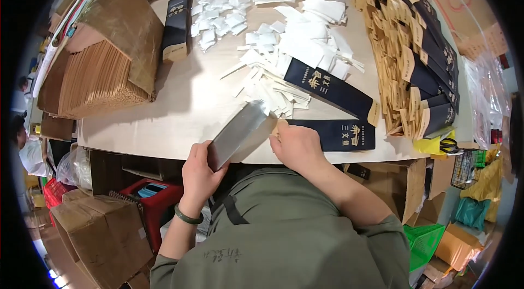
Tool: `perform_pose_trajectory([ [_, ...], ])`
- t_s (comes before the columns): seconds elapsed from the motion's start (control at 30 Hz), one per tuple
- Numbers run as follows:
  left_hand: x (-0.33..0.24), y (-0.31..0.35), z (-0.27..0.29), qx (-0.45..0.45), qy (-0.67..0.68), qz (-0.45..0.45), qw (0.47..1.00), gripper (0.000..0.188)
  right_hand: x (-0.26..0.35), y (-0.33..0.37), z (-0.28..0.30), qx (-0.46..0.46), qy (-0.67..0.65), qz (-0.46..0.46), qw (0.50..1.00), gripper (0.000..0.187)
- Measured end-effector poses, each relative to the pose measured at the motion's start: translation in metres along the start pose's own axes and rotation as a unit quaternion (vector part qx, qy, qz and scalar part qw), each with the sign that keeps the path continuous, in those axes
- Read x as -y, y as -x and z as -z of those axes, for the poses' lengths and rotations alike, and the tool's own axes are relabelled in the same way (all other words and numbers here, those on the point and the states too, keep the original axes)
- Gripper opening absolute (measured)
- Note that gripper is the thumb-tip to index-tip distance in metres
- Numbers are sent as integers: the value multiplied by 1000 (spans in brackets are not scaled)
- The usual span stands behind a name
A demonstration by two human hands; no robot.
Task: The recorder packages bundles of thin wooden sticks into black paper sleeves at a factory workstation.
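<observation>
My left hand (197,171) is closed round the lower end of a long, flat, silver-grey pouch (237,135), tilted up over the table's front edge. Beside its right end is my right hand (297,147), fingers bent together. A tan tip shows at those fingers, but what they pinch is partly hidden. Under and beyond the right hand lies a dark blue packet (349,135) with gold print. Another dark blue packet (330,91) lies slanted behind it, its tan end to the right. Thin white strips (273,89) are scattered past the silver pouch.
Small white sachets (221,7) and white paper packets (311,32) are heaped at the back. A carton (131,32) packed with brown sleeves stands left, beside a dark box (177,27). Many dark and tan packets (404,54) are stacked right, near black scissors (450,145).
</observation>
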State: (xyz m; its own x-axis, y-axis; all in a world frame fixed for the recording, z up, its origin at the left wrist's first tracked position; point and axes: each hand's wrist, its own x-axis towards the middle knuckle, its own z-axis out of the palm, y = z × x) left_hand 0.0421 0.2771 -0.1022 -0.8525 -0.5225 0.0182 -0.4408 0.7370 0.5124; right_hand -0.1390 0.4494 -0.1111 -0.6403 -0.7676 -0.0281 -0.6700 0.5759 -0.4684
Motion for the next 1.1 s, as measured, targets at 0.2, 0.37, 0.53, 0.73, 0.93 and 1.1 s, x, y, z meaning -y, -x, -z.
perform_pose_trajectory([
  [0.2,2,0,15,63,-29,-32,997,74,-1,-6,-10,-8,14,11,1000,19],
  [0.37,5,-16,34,171,-100,-125,972,85,-3,-10,-16,-2,-99,-21,995,17],
  [0.53,-29,-64,16,142,-39,-256,956,83,-16,-5,7,-63,-84,40,994,17],
  [0.73,-73,-57,-36,79,35,-353,932,73,-135,-2,73,-208,344,41,915,21],
  [0.93,-75,-65,-59,77,23,-358,930,68,-92,11,125,-197,115,-59,972,12],
  [1.1,-78,-65,-54,80,45,-357,930,68,-96,-42,236,-358,-488,-57,794,29],
])
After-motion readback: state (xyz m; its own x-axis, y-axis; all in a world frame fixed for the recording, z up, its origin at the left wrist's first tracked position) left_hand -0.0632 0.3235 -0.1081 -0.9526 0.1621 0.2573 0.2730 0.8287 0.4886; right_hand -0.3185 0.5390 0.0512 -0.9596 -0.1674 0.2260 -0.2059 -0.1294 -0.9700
